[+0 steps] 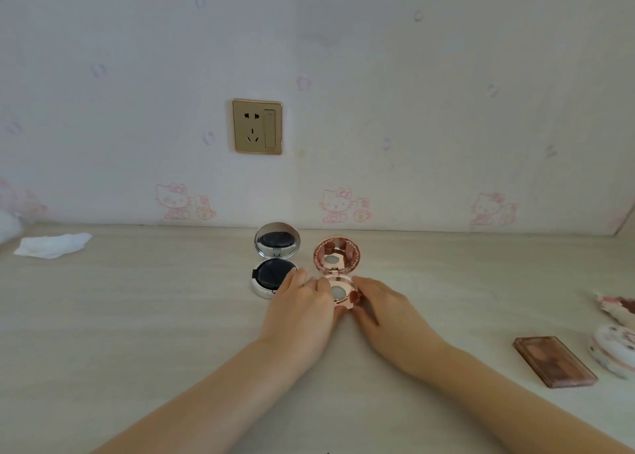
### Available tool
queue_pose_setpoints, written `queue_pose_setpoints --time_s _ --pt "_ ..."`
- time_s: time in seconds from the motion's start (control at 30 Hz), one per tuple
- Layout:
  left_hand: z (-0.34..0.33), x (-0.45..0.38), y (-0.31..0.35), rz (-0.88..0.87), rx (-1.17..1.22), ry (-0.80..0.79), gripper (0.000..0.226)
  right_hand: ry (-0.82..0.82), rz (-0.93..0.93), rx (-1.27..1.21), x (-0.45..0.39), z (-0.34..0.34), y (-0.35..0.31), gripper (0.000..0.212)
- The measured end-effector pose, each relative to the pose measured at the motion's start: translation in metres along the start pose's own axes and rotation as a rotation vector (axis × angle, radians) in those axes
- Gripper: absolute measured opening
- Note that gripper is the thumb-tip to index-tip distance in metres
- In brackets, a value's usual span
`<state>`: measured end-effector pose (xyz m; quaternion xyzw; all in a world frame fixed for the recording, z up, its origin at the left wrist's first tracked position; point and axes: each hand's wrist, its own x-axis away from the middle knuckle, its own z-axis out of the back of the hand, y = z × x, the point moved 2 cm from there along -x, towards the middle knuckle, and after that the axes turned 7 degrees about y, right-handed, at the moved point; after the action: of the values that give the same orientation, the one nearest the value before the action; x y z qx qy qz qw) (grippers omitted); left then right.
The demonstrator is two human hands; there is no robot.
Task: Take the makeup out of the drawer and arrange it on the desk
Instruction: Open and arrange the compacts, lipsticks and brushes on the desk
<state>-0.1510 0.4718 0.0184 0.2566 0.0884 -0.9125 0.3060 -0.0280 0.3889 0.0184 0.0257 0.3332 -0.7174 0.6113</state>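
1. Progress: two compacts stood open side by side at the 12 o'clock edge of the desk, lids upright near the wall. I judged the arranging under way, not finished; the drawer was out of view, so what remained inside I could not tell.
2. Pink compact: the item in hand, just right of centre. My left hand curled against its left rim and my right hand cupped its right rim, fingers bent round the base, steadying it from both sides.
3. Silver compact: just beside the pink one at 9 o'clock, dark cushion showing, mirror up; my left fingers lay close to its base, contact unclear.
4. Awaiting placement, by my judgement: a brown eyeshadow palette at 3 o'clock, lying flat, with a round patterned case beside it and another pinkish item beyond, cut off by the frame edge.
5. Other: a white tissue at 10 o'clock, well apart; a wall socket above.
6. Obstruction: the silver compact's upright lid, near my left hand, might be knocked.
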Motion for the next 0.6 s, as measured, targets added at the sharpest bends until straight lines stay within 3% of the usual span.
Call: queue_pose_setpoints --time_s 0.33,0.6 --pt "-0.015 -0.022 -0.016 -0.042 -0.159 -0.104 0.037 -0.029 0.006 0.102 -0.024 -0.013 0.003 0.028" --pt "-0.018 -0.025 -0.021 -0.034 -0.151 -0.089 0.047 -0.024 -0.016 0.128 -0.028 -0.017 0.003 0.032"
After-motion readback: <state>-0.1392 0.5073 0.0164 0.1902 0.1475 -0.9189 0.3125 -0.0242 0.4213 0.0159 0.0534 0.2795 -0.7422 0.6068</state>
